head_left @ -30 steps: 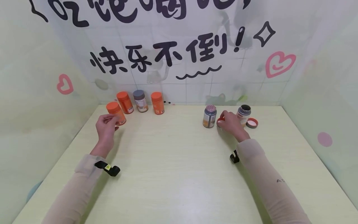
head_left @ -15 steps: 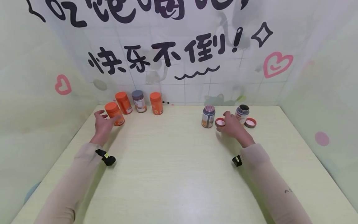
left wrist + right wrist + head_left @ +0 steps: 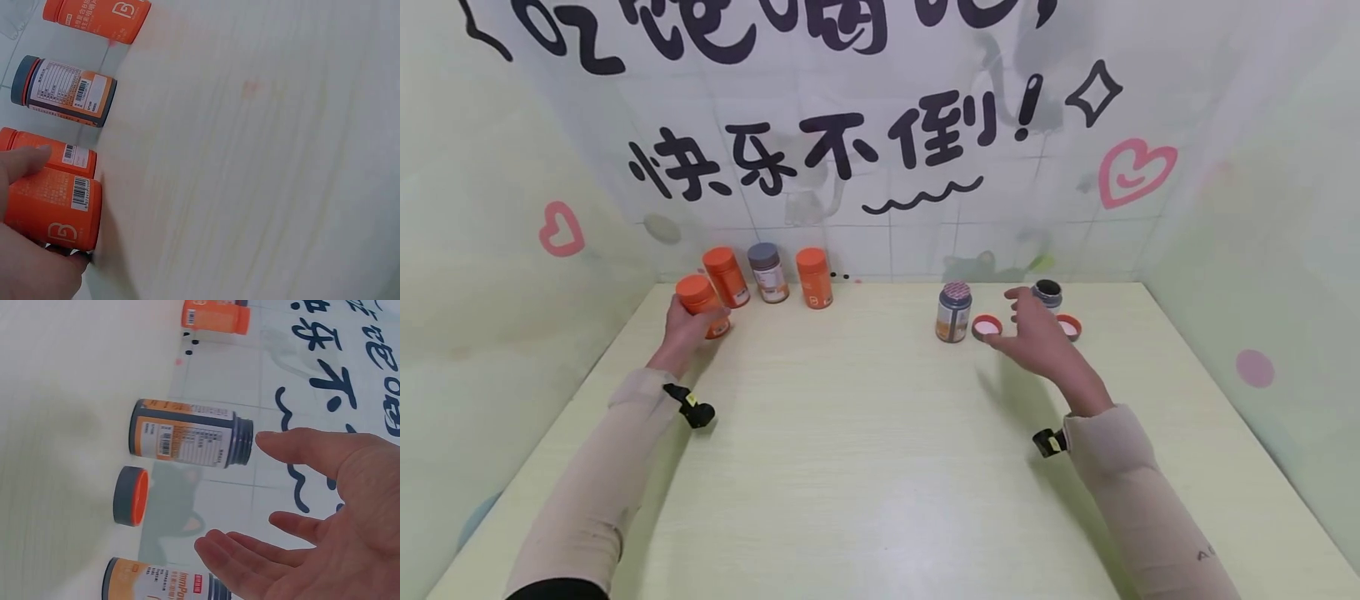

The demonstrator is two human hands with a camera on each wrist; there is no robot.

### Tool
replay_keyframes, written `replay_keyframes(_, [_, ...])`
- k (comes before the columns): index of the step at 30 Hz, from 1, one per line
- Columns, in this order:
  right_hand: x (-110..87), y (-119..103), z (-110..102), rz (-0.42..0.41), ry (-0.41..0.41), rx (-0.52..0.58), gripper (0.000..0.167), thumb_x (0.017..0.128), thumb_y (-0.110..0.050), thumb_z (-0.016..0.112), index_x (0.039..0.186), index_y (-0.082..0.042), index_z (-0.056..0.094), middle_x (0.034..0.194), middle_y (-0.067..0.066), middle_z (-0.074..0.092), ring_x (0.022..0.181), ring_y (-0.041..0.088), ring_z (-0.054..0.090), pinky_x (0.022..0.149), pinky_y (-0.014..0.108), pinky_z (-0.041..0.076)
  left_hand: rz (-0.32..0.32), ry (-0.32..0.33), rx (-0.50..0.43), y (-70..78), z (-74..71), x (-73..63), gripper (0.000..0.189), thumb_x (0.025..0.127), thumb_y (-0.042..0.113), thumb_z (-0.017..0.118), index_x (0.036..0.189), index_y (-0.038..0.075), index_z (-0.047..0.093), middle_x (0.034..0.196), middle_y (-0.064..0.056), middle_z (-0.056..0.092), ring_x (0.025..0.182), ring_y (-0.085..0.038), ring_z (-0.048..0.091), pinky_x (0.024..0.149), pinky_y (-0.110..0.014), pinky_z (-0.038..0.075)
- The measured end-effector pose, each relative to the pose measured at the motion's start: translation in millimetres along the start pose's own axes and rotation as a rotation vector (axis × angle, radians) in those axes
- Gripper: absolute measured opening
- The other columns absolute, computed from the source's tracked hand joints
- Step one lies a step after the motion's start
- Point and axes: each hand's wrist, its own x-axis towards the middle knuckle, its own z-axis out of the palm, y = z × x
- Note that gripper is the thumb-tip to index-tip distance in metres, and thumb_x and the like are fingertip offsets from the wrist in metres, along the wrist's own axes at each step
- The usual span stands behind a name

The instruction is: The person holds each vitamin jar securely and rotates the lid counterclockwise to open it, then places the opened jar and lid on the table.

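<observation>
My left hand (image 3: 681, 335) grips an orange bottle (image 3: 696, 293) with an orange cap at the table's back left. In the left wrist view, the thumb reaches across its upper side and the other fingers go round behind. My right hand (image 3: 1039, 340) is held over the back right, fingers spread and holding nothing. Left of it stands an uncapped grey bottle (image 3: 953, 318) with a pink patterned seal on its mouth. Between them lies a grey lid (image 3: 130, 497), its red inside facing up. Partly hidden behind the right hand are another uncapped bottle (image 3: 1047, 292) and a second lid (image 3: 1070, 326).
Beside the gripped bottle stand another orange bottle (image 3: 725, 275), a grey-capped bottle (image 3: 768, 275) and one more orange bottle (image 3: 814, 279), along the printed back wall (image 3: 850, 242). Side walls (image 3: 1255, 292) border the pale table (image 3: 865, 433).
My left hand has opened and then closed round the orange bottle. The right hand has let go of the lid and risen slightly toward me and to the right, its fingers spreading.
</observation>
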Motion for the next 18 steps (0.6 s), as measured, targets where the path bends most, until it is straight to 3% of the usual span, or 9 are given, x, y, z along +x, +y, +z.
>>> replay_keyframes(7, [-7.5,-2.8,-1.2,-0.013,-0.013,0.047,0.075,0.095,-0.024,0.072,0.152,0.004,0.031,0.15,0.031,0.045,0.139,0.047,0.049,0.108,0.06,0.05,0.01,-0.016,-0.046,1.1,3.9,-8.7,0.081,0.099,0.025,0.067,0.163,0.018,0.018,0.17,-0.006,0.028,0.154,-0.029,0.031,0.13,-0.048,0.022])
replay_keyframes(18, [-7.5,-4.5,4.7,-0.031,-0.026,0.053,0.074,0.095,-0.024,0.073,0.151,0.003,0.033,0.148,0.03,0.048,0.136,0.046,0.053,0.105,0.057,0.052,0.148,-0.138,-0.058,5.8,25.3,-33.7,0.073,0.097,0.031,0.07,0.156,0.019,0.029,0.153,-0.006,0.041,0.136,-0.027,0.042,0.125,-0.05,0.032])
